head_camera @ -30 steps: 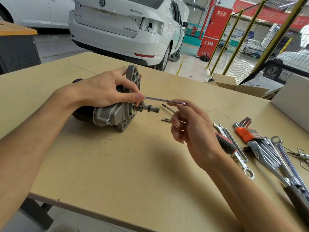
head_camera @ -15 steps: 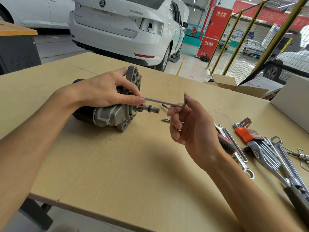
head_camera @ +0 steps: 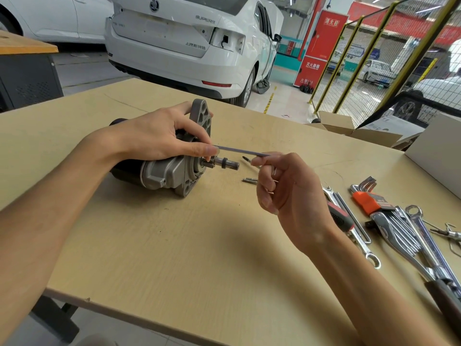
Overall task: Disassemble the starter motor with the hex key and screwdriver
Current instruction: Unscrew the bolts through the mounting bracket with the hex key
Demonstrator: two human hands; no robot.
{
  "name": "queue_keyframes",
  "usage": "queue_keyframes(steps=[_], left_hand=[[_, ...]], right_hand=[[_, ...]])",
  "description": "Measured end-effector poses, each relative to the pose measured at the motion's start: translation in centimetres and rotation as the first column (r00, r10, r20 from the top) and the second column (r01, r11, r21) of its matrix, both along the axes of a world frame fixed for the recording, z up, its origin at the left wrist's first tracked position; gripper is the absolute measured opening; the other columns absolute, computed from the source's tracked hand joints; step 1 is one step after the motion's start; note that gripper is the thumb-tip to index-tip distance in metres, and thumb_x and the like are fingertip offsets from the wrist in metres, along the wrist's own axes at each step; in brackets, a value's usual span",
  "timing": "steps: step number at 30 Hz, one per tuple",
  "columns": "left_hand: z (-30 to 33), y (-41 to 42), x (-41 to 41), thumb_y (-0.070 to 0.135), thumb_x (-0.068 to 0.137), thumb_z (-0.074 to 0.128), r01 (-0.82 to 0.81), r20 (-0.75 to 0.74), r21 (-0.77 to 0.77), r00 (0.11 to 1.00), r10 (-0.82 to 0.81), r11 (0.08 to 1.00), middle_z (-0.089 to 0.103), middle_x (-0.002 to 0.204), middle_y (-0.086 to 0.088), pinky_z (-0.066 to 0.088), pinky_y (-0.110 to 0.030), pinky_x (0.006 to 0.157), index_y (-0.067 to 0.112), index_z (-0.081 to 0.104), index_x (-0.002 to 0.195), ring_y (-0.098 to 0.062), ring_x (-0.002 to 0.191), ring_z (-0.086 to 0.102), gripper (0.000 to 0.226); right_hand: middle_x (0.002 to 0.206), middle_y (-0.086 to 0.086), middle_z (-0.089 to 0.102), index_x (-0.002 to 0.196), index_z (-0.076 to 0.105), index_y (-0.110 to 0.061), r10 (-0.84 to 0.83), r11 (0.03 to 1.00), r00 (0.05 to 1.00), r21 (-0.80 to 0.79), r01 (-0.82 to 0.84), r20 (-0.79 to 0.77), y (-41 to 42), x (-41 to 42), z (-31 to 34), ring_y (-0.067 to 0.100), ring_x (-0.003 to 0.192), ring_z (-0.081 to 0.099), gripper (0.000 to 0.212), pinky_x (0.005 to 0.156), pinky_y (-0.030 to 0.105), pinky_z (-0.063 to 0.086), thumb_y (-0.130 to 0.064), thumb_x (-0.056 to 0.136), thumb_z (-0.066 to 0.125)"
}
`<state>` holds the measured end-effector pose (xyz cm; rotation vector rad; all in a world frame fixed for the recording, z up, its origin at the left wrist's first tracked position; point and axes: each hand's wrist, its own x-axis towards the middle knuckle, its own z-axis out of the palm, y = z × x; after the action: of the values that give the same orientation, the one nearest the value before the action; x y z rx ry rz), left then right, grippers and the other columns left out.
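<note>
Lying on its side on the table (head_camera: 174, 245), the starter motor (head_camera: 172, 168) points its shaft toward the tools, flange face turned the same way. Left hand (head_camera: 154, 136) grips the motor over the top of the housing, fingers curled around it, thumb tip touching the far end of the hex key (head_camera: 242, 151) right at the flange. Right hand (head_camera: 282, 186) pinches the hex key's near end between thumb and forefinger, other fingers loosely curled; the key runs just above the shaft, roughly parallel to it. Whether the tip sits in a bolt head is hidden by the left thumb. Judged step: spinning out a flange bolt. To do it well, keep the key square and fully seated, keep the motor pinned so it doesn't roll, turn with short finger twirls. Loose screws (head_camera: 249, 180) lie just beyond the shaft tip. Farther from the motor, past the right hand: screwdriver (head_camera: 340, 219), wrenches (head_camera: 359, 236), orange hex key set (head_camera: 369, 199).
</note>
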<state>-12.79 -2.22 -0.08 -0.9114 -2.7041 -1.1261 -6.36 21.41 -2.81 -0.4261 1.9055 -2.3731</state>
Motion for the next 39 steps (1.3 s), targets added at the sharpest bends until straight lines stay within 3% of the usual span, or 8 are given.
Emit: queue_keyframes(steps=[4,8,12,16,20,25,34,39], left_hand=[[0.09,0.04,0.18,0.065,0.071,0.061,0.006,-0.001,-0.006,1.000,-0.006,1.000,0.050,0.121,0.017,0.034,-0.019,0.101,0.046,0.077,0.079,0.003,0.123,0.046,0.026],[0.11,0.04,0.13,0.066,0.071,0.059,0.007,0.013,-0.009,1.000,-0.007,1.000,0.049,0.113,0.030,0.033,-0.018,0.098,0.046,0.077,0.078,0.011,0.119,0.044,0.027],[-0.03,-0.10,-0.14,0.065,0.070,0.061,0.007,0.011,-0.005,1.000,-0.007,1.000,0.047,0.100,0.042,0.033,-0.015,0.095,0.048,0.076,0.079,0.018,0.113,0.044,0.025],[-0.07,-0.06,-0.10,0.064,0.069,0.063,0.015,-0.006,0.007,1.000,-0.015,1.000,0.049,0.113,0.034,0.031,-0.014,0.099,0.046,0.076,0.080,0.014,0.122,0.043,0.025],[-0.02,-0.14,-0.01,0.064,0.070,0.063,0.014,-0.018,0.000,1.000,-0.014,1.000,0.049,0.122,0.027,0.030,-0.024,0.108,0.044,0.077,0.082,0.008,0.130,0.040,0.027],[-0.06,-0.15,0.02,0.065,0.069,0.063,0.021,-0.017,0.000,1.000,-0.021,1.000,0.048,0.125,0.026,0.030,-0.026,0.110,0.045,0.077,0.082,0.008,0.131,0.039,0.027],[-0.26,-0.30,-0.42,0.060,0.071,0.066,0.040,-0.027,-0.003,0.999,-0.040,0.999,0.047,0.102,0.044,0.031,-0.017,0.102,0.045,0.077,0.081,0.016,0.118,0.043,0.021],[-0.30,-0.24,-0.45,0.058,0.070,0.067,0.043,-0.022,0.009,0.999,-0.043,0.999,0.047,0.100,0.047,0.031,-0.006,0.093,0.041,0.078,0.082,0.022,0.110,0.045,0.023]], right_hand=[[0.055,0.000,0.038,0.078,0.072,-0.017,-0.023,0.999,1.000,0.031,0.023,-0.005,0.04,-0.03,-0.14,0.014,0.041,0.037,0.033,0.040,0.018,0.030,-0.013,0.088,0.041],[0.054,0.000,0.040,0.083,0.073,-0.016,-0.037,0.998,0.999,0.052,0.038,-0.012,0.03,0.22,0.01,0.014,0.042,0.039,0.045,0.041,0.019,0.030,-0.003,0.099,0.033],[0.054,0.000,0.040,0.097,0.071,-0.014,-0.086,0.994,0.996,0.072,0.085,0.010,-0.12,0.35,0.16,0.014,0.043,0.038,0.037,0.040,0.020,0.030,-0.007,0.103,0.035],[0.053,-0.002,0.041,0.110,0.064,-0.009,-0.147,0.986,0.987,0.090,0.141,0.058,-0.14,0.32,0.20,0.013,0.043,0.039,0.026,0.040,0.020,0.030,-0.014,0.105,0.039],[0.053,-0.002,0.043,0.107,0.064,-0.010,-0.170,0.982,0.982,0.102,0.162,0.077,-0.24,0.28,0.20,0.013,0.043,0.040,0.023,0.039,0.021,0.030,-0.017,0.105,0.042],[0.052,-0.003,0.042,0.101,0.065,-0.011,-0.168,0.981,0.982,0.114,0.157,0.087,-0.12,0.15,0.01,0.012,0.042,0.040,0.027,0.039,0.020,0.030,-0.019,0.106,0.040],[0.053,-0.003,0.039,0.065,0.065,-0.020,-0.081,0.997,0.987,0.020,0.079,0.136,-0.09,-0.03,-0.03,0.013,0.042,0.038,0.051,0.040,0.021,0.029,-0.031,0.106,0.038],[0.054,-0.002,0.039,0.063,0.062,-0.016,0.023,1.000,0.985,-0.004,-0.023,0.173,0.00,-0.13,-0.15,0.012,0.042,0.039,0.060,0.040,0.021,0.030,-0.046,0.105,0.031]])
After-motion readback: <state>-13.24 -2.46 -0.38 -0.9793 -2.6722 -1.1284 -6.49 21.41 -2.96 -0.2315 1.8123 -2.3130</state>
